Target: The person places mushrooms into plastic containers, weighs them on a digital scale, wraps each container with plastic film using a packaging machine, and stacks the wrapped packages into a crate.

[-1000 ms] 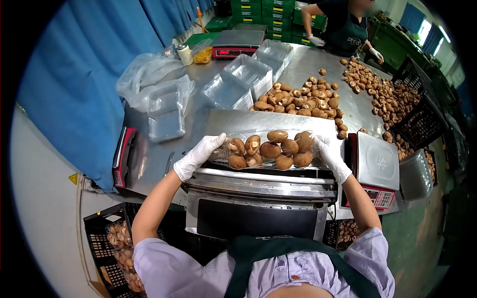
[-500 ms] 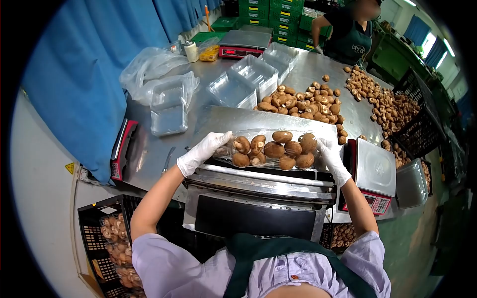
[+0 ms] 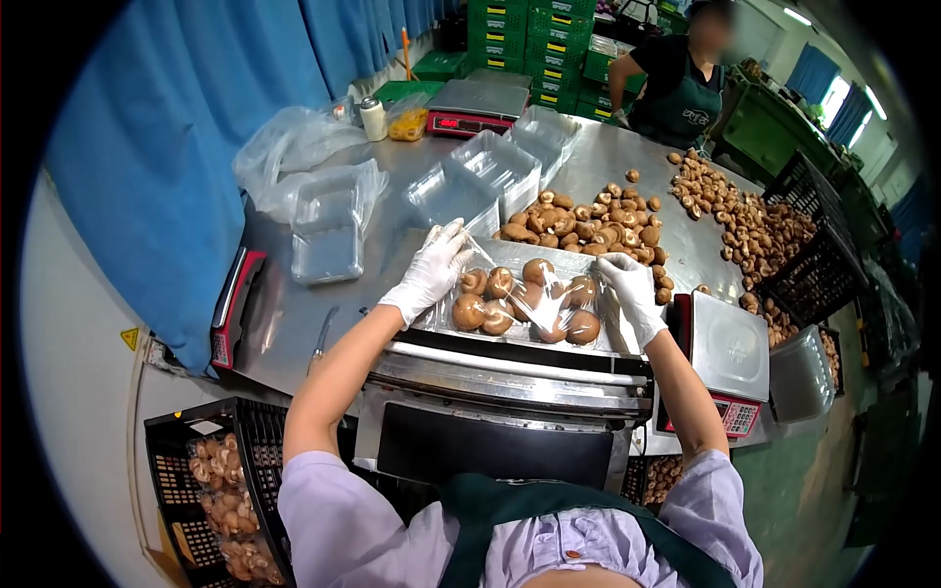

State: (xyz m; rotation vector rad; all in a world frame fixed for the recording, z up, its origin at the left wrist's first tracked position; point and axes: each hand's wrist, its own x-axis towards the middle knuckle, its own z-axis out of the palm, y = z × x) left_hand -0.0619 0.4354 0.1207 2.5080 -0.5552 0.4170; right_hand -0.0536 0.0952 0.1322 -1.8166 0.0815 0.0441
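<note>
Two groups of brown mushrooms (image 3: 498,297) lie side by side under clear plastic film (image 3: 539,306) on the wrapping machine (image 3: 510,377). At the left end, my left hand (image 3: 437,263), in a white glove, has its fingers closed on the film and lifts a fold of it. My right hand (image 3: 629,294), also gloved, is at the right end with its fingers bent on the film's edge. The trays beneath the mushrooms are largely hidden by film and glare.
Stacked clear trays (image 3: 453,198) and loose mushrooms (image 3: 598,220) lie behind the machine. Scales stand left (image 3: 233,309) and right (image 3: 730,343). A black crate (image 3: 186,470) holds wrapped mushrooms. A co-worker (image 3: 681,83) stands across the table (image 3: 392,176).
My left hand has risen and moved inward, pulling up film. My right hand has shifted slightly up and left. The film over the right mushrooms is now bunched and shiny.
</note>
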